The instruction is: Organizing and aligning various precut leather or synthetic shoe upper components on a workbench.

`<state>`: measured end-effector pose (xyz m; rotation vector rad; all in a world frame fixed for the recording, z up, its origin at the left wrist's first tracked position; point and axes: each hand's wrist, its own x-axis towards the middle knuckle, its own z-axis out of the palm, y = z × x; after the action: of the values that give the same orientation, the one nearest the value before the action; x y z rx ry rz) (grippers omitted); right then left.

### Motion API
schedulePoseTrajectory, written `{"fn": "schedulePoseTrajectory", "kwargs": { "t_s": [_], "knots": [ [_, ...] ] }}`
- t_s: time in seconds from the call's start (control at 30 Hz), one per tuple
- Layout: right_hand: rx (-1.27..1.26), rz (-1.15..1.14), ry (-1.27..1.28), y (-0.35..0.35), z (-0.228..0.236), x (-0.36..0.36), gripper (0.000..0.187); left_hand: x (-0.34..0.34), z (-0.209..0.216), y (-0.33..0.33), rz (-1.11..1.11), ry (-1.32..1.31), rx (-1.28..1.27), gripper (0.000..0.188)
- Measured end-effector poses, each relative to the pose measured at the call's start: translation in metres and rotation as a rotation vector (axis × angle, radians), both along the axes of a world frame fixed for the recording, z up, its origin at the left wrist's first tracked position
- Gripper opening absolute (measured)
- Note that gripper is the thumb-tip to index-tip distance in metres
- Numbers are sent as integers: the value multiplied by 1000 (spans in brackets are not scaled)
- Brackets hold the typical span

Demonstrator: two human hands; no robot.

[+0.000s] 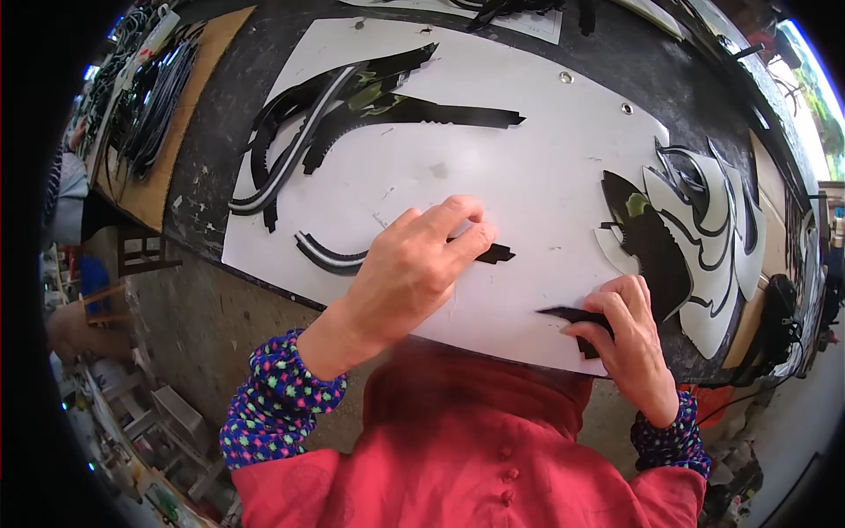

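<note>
My left hand (pixel 414 264) is closed in a pinch above the white board (pixel 528 194). Beneath it lies a curved black strip with a white stripe (pixel 333 257). A black tip (pixel 497 253) shows past its thumb; whether both belong to one piece is hidden. My right hand (pixel 629 339), at the board's near right, grips a pointed black piece (pixel 563 313) between thumb and fingers. Just beyond that hand rests a glossy black leaf-shaped cut piece (pixel 647 238) with a serrated edge.
Long curved black pieces (pixel 440 113) and a white-striped strip (pixel 304 145) lie at the board's far left. White black-edged pieces (pixel 704 220) are heaped at right. Dark strips (pixel 158 110) hang over cardboard (pixel 198 97) at left. The dark table (pixel 216 114) runs underneath.
</note>
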<state>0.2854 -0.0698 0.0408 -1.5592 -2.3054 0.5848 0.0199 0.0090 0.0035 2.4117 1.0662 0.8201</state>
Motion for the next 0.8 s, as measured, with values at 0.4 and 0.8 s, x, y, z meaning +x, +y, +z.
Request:
{"fn": "schedulePoseTrajectory", "kwargs": {
  "t_s": [0.4, 0.8],
  "knots": [
    [218, 175, 78, 52, 6, -28, 13, -13, -4, -8, -10, 182, 319, 23],
    [88, 9, 218, 54, -18, -41, 7, -20, -6, -19, -32, 284, 295, 25]
  ]
}}
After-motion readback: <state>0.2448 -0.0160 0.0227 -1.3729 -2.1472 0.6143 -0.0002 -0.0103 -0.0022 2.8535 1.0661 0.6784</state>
